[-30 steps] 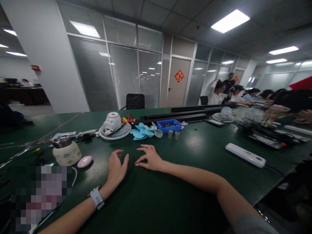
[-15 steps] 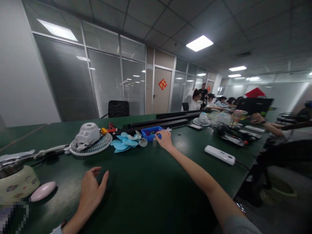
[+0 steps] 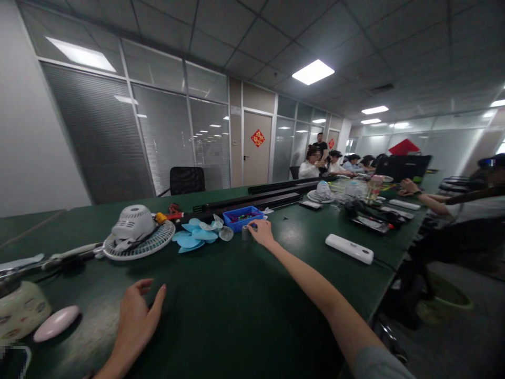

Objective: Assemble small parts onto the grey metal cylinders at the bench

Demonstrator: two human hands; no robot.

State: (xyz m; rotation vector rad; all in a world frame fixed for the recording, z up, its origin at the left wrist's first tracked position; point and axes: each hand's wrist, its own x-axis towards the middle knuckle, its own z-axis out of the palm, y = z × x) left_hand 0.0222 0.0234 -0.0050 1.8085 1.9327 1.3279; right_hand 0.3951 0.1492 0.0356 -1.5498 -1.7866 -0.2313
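Observation:
My right hand point(image 3: 261, 233) reaches across the green table, thumb and fingers pinched at the upper end of a small grey metal cylinder point(image 3: 245, 233) that stands upright. Just behind it is a blue tray point(image 3: 236, 225) of small parts, including purple pieces. To the left of the cylinder lie light-blue fan blades point(image 3: 194, 237) and a clear rounded piece point(image 3: 225, 233). A white fan head with its grille point(image 3: 136, 231) rests farther left. Low at the left, my left hand point(image 3: 137, 316) hovers over or rests on the table, thumb and fingers apart, holding nothing.
A white power strip point(image 3: 349, 248) lies at the right. Long black bars point(image 3: 272, 197) stretch along the back. A pink oval object point(image 3: 57, 323) and a patterned pot point(image 3: 23, 310) stand at near left. A co-worker's hand point(image 3: 409, 187) shows at far right; other people sit beyond.
The view has turned slightly right and up, so things sit a little farther left and lower. My right hand stays by the cylinder; my left hand keeps its spread pose.

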